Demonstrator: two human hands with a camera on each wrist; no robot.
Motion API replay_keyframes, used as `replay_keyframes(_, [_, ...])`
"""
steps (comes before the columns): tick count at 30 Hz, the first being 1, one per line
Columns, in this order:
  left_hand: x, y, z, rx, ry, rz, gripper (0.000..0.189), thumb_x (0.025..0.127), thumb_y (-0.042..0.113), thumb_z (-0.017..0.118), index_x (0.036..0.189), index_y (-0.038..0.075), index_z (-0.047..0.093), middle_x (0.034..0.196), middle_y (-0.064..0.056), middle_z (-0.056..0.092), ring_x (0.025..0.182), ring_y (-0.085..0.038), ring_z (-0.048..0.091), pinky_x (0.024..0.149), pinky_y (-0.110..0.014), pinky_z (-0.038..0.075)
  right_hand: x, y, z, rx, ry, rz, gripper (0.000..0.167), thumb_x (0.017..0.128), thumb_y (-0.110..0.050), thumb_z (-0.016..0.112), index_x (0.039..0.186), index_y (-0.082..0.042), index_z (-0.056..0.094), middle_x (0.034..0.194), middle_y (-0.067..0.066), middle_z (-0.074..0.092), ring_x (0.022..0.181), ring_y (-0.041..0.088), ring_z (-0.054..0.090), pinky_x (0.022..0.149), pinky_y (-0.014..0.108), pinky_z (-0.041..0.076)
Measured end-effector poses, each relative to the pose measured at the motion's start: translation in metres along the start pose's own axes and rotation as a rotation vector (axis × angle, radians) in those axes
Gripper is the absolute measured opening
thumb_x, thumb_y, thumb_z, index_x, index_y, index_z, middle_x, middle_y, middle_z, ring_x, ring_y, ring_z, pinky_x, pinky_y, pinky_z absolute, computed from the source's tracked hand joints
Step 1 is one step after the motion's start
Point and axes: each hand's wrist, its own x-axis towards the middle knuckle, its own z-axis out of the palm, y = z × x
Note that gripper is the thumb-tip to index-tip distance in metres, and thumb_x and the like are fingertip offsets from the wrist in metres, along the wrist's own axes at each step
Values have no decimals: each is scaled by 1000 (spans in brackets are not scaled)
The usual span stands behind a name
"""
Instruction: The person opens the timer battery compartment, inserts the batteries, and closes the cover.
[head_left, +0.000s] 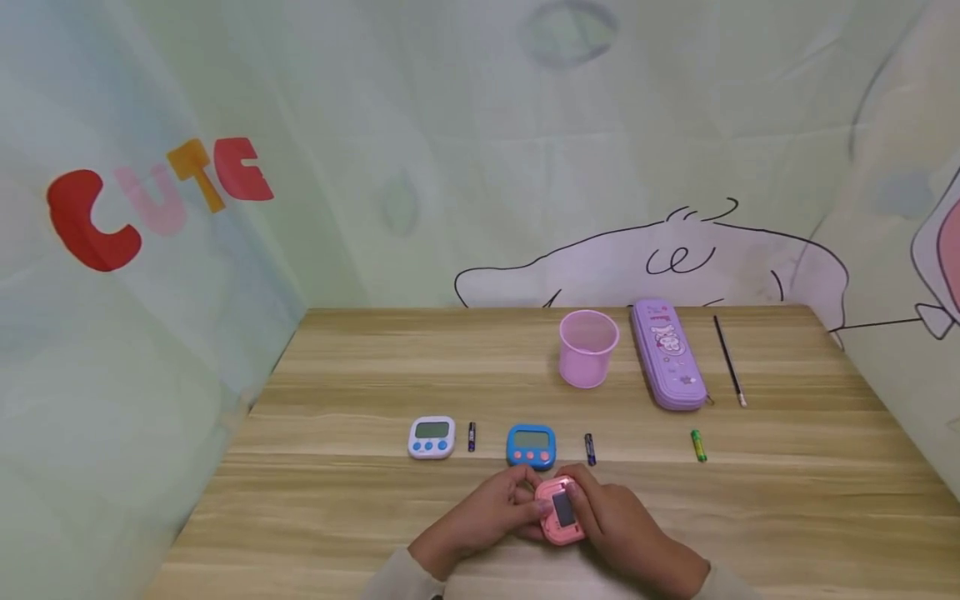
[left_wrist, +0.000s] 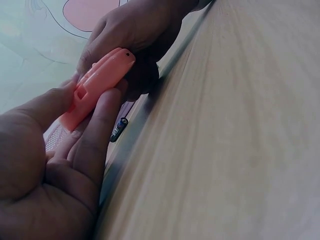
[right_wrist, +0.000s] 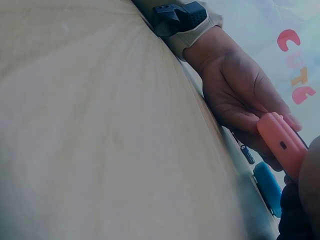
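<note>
- The blue digital timer [head_left: 531, 459] lies face up on the bench [head_left: 315, 508], its screen above a row of pink buttons.
- The pink digital timer [head_left: 561, 527] is just on the person's side of the blue timer and a little to its right, held up off the bench between both hands, its grey screen tilted.
- The left hand [head_left: 491, 515] grips the pink timer's left part, thumb on the face and fingers behind.
- The right hand [head_left: 624, 527] grips the opposite part, thumb along the face beside the screen; the pink timer thus sits at the fingertips of both hands.
- Left of the blue timer lie a dark AAA-style battery [head_left: 472, 437] and, beyond that, a white digital timer [head_left: 432, 431].
- Just right of the blue timer is a second dark battery [head_left: 590, 449]; well to its right, a green battery [head_left: 699, 445].
- Behind the blue timer, to the right, stand a pink cup [head_left: 585, 367], then a purple pencil case [head_left: 678, 371] and a black pencil [head_left: 728, 358].
</note>
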Motion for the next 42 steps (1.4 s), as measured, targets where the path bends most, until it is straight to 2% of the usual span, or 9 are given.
replay_keyframes(5, [1,-3,-1,-20,-16,6,22,95,7,61,109,-4,48,98,-25,69,86,-30,71,75,-38,60,-1,-1,-2,25,-18,-5,16,106,-21,40,118,-18,50,64,-19,46,56,-1,44,52,19,43])
replay_keyframes(10, [1,-5,0,-39,-25,16,21,96,7,60,108,-3,47,99,-27,69,86,-29,71,75,-39,60,-1,0,-1,24,30,-49,14,105,-15,44,116,-18,52,66,-20,48,57,-2,44,51,19,44])
replay_keyframes(15, [1,-4,1,-39,-17,9,21,96,6,60,109,-4,47,99,-28,68,86,-30,71,76,-39,60,-1,1,-1,14,37,-68,15,104,-13,44,116,-17,52,67,-19,50,57,-2,45,51,20,45])
replay_keyframes(21, [1,-6,0,-35,-26,18,22,96,6,61,109,-3,47,99,-27,69,86,-30,71,76,-39,60,-1,2,-2,67,-3,15,18,107,-21,38,115,-22,54,71,-18,54,60,0,48,55,22,46])
replay_keyframes(25, [2,-6,-1,-37,-38,27,21,96,6,61,109,-4,47,100,-27,69,87,-29,71,76,-39,60,-3,4,-1,101,3,46,17,106,-28,40,116,-29,54,72,-20,54,62,0,49,57,22,46])
replay_keyframes(27, [2,-5,-1,-33,-37,26,21,96,6,61,109,-4,47,100,-26,69,88,-29,71,76,-39,60,-2,5,0,90,3,38,15,106,-29,43,116,-29,54,70,-20,52,60,0,48,56,21,44])
replay_keyframes(34, [2,-3,-1,-16,-21,9,22,96,7,61,110,-3,47,100,-24,70,88,-29,71,76,-38,60,-1,2,0,35,39,-56,16,104,-17,46,119,-23,51,68,-18,52,60,-1,47,52,21,45])
replay_keyframes(42, [2,-2,-2,-25,-28,3,21,96,6,60,109,-3,47,100,-25,69,88,-30,71,75,-38,60,-1,-1,-2,11,36,-45,17,104,-16,45,119,-21,52,70,-14,57,64,0,53,55,26,49])
